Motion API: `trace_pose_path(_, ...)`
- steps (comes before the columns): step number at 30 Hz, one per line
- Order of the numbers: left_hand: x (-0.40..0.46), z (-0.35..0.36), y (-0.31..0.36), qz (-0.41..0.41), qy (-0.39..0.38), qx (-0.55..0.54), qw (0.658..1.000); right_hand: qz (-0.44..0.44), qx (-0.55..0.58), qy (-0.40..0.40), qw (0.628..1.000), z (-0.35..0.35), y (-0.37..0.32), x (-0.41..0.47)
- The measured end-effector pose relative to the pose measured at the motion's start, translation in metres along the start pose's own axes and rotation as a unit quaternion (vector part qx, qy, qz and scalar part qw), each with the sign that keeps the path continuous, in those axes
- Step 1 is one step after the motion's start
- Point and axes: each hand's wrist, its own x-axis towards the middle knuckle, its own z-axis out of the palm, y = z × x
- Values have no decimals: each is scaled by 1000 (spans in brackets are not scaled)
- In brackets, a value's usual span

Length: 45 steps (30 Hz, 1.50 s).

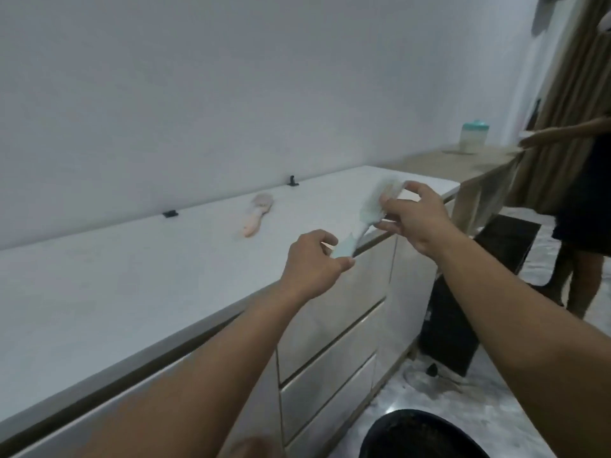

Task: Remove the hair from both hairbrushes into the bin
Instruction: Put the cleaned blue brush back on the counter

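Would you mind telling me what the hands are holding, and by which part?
The left hand grips the light green hairbrush by its handle; the right hand pinches at its bristle head.

left hand (310, 262): bare, no glove, ring or watch seen | right hand (413, 216): bare, likewise unadorned | forearms: both bare from wrist to the frame's lower edge (no sleeve or cuff shows anywhere along them)

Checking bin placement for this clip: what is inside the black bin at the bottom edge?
Only the dark rim of the black bin and a dark interior show. No hair is discernible, and the frame edge cuts off most of it, so its contents cannot be told.
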Motion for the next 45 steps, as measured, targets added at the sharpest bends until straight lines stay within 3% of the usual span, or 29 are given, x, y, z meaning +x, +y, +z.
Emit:
trace_pose_path(4,10,-44,-1,16,74,72,995,-14,14,-60,998,50,-11,11)
trace_pose_path(12,38,-123,-27,-11,147,149,978,11,-2,-128,992,156,-2,41)
trace_pose_path(21,63,-183,-67,-79,176,175,966,-22,-156,-152,976,260,33,74)
trace_pose_path(33,83,-197,-118,-146,167,205,953,-14,-354,-209,912,308,83,101)
trace_pose_path(41,84,-195,-122,-145,188,232,943,-49,-413,-224,881,320,87,98)
trace_pose_path(45,84,-194,-125,-144,197,220,944,-21,-382,-245,891,315,84,99)
